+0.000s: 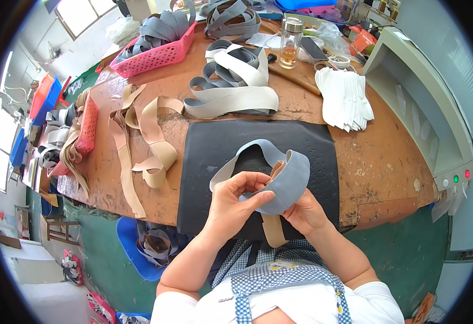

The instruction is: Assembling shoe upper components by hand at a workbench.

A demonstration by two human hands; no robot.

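The bench (pixel 380 162) spread beneath everything, its worn brown top bending toward the rim of the view, with a pale machine housing (pixel 452 119) along its right side. A black mat (pixel 198 178) covered the part nearest the person, its surface pitted with small marks. Beyond it, toward the far left, a pink basket (pixel 158 56) held grey strips, and a loose pile of cream-and-grey strips (pixel 231 101) lay in folds just past the mat's far edge. Tan strips (pixel 161 154) trailed over the bench to the left of the mat, while a fanned stack of white pieces (pixel 344 97) lay beyond its right corner. Over the mat, between the two hands, was a blue-grey band (pixel 291 183), curved into a loop with its paler inner face showing at the left. The left hand (pixel 242 200) gripped it from the left, thumb against the band and fingers curled by the loop's opening; the right hand (pixel 305 212) held its lower right side, the fingertips partly hidden behind it. A narrower tan strip (pixel 273 231) hung below the band, between the hands, its lower end over the mat's near edge. Farther off stood a lidded glass jar (pixel 290 43), beside a dark phone (pixel 314 48).
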